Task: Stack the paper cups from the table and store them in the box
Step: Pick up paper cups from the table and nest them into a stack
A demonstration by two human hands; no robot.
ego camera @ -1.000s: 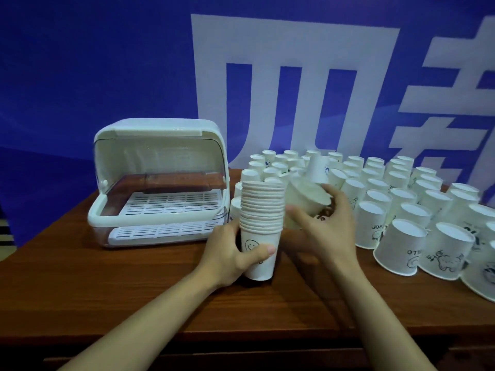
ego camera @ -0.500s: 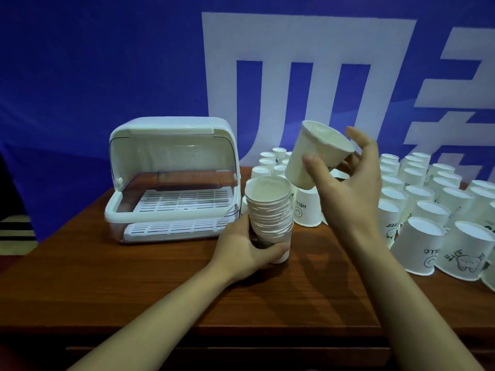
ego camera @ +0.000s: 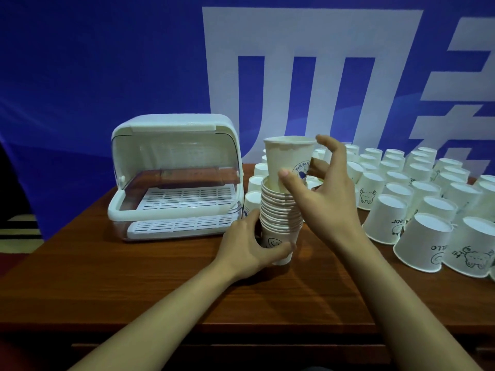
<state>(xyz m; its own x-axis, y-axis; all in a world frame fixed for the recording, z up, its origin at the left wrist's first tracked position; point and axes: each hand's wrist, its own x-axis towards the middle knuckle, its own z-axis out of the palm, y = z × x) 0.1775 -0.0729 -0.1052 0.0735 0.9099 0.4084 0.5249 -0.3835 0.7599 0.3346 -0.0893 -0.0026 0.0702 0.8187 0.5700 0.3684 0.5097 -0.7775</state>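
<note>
The box (ego camera: pixel 174 178) stood left of the stack (ego camera: pixel 281 210), lid raised, its white racks bare of cups. No cup had gone in yet, so storing looked well off. The left hand (ego camera: pixel 249 250) gripped the stack at its base, fingers curled round the bottom cup, which rested on the worktop (ego camera: pixel 160 290).

Half a second earlier the right hand had held a single cup tilted in the air, above and right of the stack. Now that cup (ego camera: pixel 289 162) stood upright with its bottom seated in the stack's top, most of its wall still showing above the rims. The right hand (ego camera: pixel 326 194) was on it, thumb against the front wall and fingers curled behind, the index finger lifted free. It seemed the cup wanted one more push down to nest fully.

Right of the stack and behind it, many loose cups (ego camera: pixel 417 242) sat upside down in rows, close together. Most of the job remained. Nothing blocked the way from the stack to the box. The tall stack could lean if the next cup went in crooked.
</note>
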